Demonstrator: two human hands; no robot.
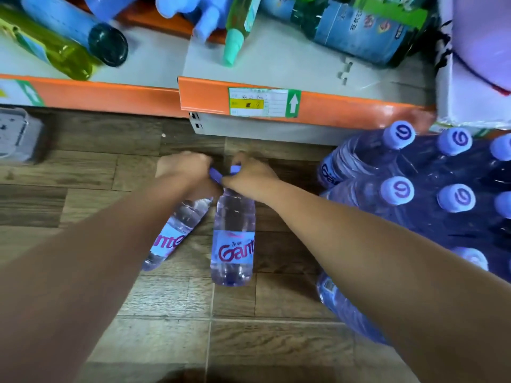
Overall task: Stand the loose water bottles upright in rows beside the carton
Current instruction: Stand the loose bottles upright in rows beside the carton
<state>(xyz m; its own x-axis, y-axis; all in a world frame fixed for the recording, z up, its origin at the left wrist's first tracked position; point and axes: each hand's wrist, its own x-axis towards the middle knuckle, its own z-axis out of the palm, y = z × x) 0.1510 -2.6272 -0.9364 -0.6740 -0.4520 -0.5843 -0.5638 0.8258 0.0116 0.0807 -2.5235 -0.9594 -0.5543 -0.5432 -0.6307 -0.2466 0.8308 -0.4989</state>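
Observation:
Two clear water bottles with white and red labels are over the wooden floor in the middle of the head view. My left hand [184, 168] grips the blue cap end of the left bottle [172, 234], which leans to the left. My right hand [250, 175] grips the cap of the right bottle [233, 239], which stands close to upright. The two caps nearly touch between my hands. At the right, several upright bottles with blue caps [398, 190] stand together in rows. A white carton [470, 103] sits at the upper right, just behind them.
An orange-edged shelf [331, 106] runs across the top, carrying green, blue and dark bottles lying on their sides. A grey box [16, 134] sits on the floor at the far left. Wooden floor spreads in front of and below the two held bottles.

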